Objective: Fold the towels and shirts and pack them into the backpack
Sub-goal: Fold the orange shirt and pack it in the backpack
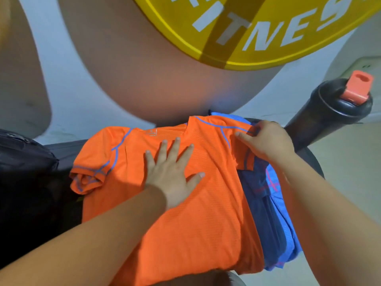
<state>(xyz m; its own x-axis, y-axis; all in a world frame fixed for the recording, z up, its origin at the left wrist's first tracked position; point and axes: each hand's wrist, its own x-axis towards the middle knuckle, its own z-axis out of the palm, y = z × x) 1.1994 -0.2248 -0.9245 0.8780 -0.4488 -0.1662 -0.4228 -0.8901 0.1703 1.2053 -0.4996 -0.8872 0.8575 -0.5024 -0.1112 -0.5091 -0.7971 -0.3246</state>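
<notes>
An orange shirt [185,213] with blue seams lies spread in front of me on a dark surface, neck away from me. My left hand [171,172] rests flat on its chest with the fingers spread. My right hand [266,141] pinches the shirt's right shoulder and sleeve, which is folded inward. Under the orange shirt, on the right, lies a blue and navy shirt [268,203]. A black backpack [22,159] sits at the left edge, partly out of view.
A black bottle [329,114] with an orange-red cap stands at the right, behind my right hand. A yellow sign [257,32] with white letters fills the wall above. Pale floor shows at the far right.
</notes>
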